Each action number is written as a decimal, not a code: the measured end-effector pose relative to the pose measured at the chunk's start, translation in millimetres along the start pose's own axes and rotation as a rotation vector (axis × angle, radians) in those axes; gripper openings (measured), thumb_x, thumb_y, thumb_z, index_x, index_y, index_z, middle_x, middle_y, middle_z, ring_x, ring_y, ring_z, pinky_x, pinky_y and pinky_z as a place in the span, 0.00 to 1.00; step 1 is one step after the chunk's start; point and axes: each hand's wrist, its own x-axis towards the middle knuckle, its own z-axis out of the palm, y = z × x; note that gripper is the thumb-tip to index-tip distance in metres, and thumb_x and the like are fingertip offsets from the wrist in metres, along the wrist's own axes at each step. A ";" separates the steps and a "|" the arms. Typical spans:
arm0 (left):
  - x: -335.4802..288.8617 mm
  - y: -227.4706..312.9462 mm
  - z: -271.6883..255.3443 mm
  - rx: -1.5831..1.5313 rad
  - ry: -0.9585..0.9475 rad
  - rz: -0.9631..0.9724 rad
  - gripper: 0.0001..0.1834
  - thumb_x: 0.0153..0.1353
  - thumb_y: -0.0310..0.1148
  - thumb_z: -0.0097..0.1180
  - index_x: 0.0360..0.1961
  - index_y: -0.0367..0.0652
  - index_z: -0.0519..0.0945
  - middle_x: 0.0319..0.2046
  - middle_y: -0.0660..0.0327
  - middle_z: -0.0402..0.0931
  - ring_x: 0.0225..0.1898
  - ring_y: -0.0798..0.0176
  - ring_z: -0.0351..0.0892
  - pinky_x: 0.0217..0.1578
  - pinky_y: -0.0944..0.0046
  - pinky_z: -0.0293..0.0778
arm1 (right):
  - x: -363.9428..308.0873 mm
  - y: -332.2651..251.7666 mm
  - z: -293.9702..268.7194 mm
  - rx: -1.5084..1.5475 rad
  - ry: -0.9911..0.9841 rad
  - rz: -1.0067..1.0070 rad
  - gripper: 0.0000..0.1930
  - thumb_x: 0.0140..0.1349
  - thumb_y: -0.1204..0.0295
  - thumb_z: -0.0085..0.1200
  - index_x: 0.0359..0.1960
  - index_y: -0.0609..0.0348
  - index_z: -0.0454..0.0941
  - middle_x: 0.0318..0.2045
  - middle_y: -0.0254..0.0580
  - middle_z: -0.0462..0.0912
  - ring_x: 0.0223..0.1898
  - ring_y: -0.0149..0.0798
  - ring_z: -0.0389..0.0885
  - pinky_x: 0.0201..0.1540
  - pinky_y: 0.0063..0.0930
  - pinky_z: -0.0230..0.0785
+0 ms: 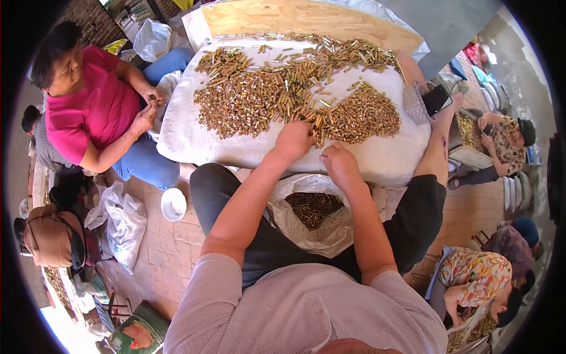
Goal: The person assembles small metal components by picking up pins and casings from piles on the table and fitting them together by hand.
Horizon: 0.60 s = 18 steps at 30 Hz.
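Note:
My left hand (294,141) is at the near edge of the cloth-covered table (206,148), its fingers curled against small brass-coloured metal tubes (289,105). What it grips is too small to make out. A little to the right, my right hand (341,165) is closed in a pinch at the table's edge; its fingertips hide whatever they hold. A heap of short brass-coloured metal pieces (236,106) lies left of my hands, and a smaller heap of them (364,115) lies right. Below my hands, between my legs, an open white sack (283,194) holds many darker finished-looking metal pieces (313,210).
A wooden board (306,20) stands along the table's far edge. At right are a plastic basket (416,106) and a phone (436,100). Left sits a person in a pink shirt (88,106). A white bowl (173,205) and a filled plastic bag (125,224) rest on the floor.

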 end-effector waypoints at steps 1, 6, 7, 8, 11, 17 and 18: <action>1.2 -0.7 2.2 -0.002 -0.016 -0.013 0.10 0.53 0.33 0.62 0.31 0.37 0.84 0.31 0.45 0.82 0.36 0.44 0.82 0.42 0.49 0.77 | -0.6 1.9 1.8 -0.067 -0.006 -0.013 0.05 0.54 0.75 0.62 0.31 0.63 0.81 0.29 0.50 0.78 0.35 0.53 0.78 0.39 0.40 0.72; 3.4 -13.5 -3.0 -0.199 0.038 -0.030 0.10 0.54 0.30 0.61 0.34 0.35 0.83 0.29 0.49 0.82 0.32 0.51 0.82 0.37 0.54 0.77 | 1.7 -1.5 -22.5 0.192 -0.041 -0.121 0.05 0.58 0.75 0.60 0.33 0.64 0.80 0.26 0.47 0.79 0.31 0.43 0.78 0.36 0.34 0.70; 2.9 -17.2 -8.6 -0.313 0.044 -0.070 0.10 0.56 0.29 0.60 0.36 0.34 0.83 0.28 0.52 0.82 0.30 0.59 0.82 0.34 0.57 0.77 | 2.1 -6.9 -31.7 0.441 -0.118 -0.105 0.05 0.59 0.75 0.59 0.34 0.64 0.80 0.25 0.45 0.80 0.30 0.39 0.77 0.35 0.31 0.70; 5.5 -16.2 -12.7 -0.314 0.043 -0.067 0.10 0.56 0.29 0.60 0.36 0.34 0.83 0.28 0.52 0.82 0.30 0.59 0.82 0.34 0.57 0.77 | -0.5 -1.2 -35.1 0.438 -0.116 -0.104 0.05 0.59 0.75 0.59 0.34 0.64 0.80 0.25 0.45 0.80 0.30 0.39 0.77 0.35 0.31 0.70; 8.3 -8.2 -24.2 -0.735 -0.067 -0.265 0.10 0.60 0.27 0.58 0.42 0.36 0.82 0.27 0.61 0.80 0.28 0.69 0.78 0.29 0.64 0.76 | -4.3 7.1 -41.0 0.736 -0.623 0.127 0.05 0.60 0.75 0.58 0.34 0.65 0.81 0.26 0.42 0.80 0.30 0.33 0.76 0.34 0.27 0.68; 1.0 1.3 -37.2 -1.003 -0.041 -0.203 0.14 0.62 0.21 0.57 0.49 0.35 0.78 0.32 0.64 0.79 0.27 0.72 0.75 0.27 0.71 0.72 | 8.1 -10.0 -25.0 0.384 0.046 -0.088 0.07 0.58 0.77 0.59 0.38 0.63 0.81 0.31 0.46 0.81 0.31 0.44 0.79 0.34 0.35 0.71; 0.5 0.7 -36.9 -1.033 -0.037 -0.185 0.15 0.62 0.21 0.57 0.51 0.34 0.78 0.31 0.64 0.79 0.28 0.72 0.75 0.28 0.71 0.72 | 10.1 -9.0 -19.0 0.306 0.105 -0.070 0.08 0.57 0.78 0.59 0.39 0.61 0.81 0.32 0.47 0.81 0.31 0.47 0.79 0.35 0.36 0.71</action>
